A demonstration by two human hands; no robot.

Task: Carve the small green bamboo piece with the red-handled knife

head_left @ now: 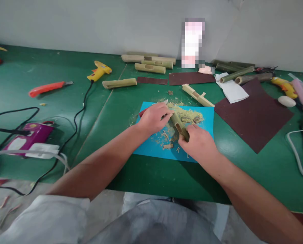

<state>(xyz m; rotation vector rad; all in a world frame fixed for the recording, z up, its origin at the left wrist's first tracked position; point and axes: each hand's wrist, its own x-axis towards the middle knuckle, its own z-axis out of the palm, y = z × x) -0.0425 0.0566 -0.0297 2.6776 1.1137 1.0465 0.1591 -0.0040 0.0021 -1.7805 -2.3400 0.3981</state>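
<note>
A short bamboo tube (176, 119) with a cut-out opening in its side lies slantwise over a blue sheet (151, 149). My right hand (200, 140) is closed around the tube's near end. At the far end, the fingers of my left hand (155, 117) pinch together against the bamboo. Behind my left hand a red-handled cutter (143, 112) shows in part; its middle is hidden, and whether the hand touches it I cannot tell. Pale bamboo dust (192, 113) and shavings cover the sheet, with a small bamboo chip (168, 146) in front.
Several cut bamboo tubes (150, 68) lie along the back, another (198, 96) behind the sheet. Brown sandpaper (255, 125) is at right. Leftward are an orange cutter (47, 88), a yellow glue gun (99, 71) and a purple power strip (39, 134) with trailing cables.
</note>
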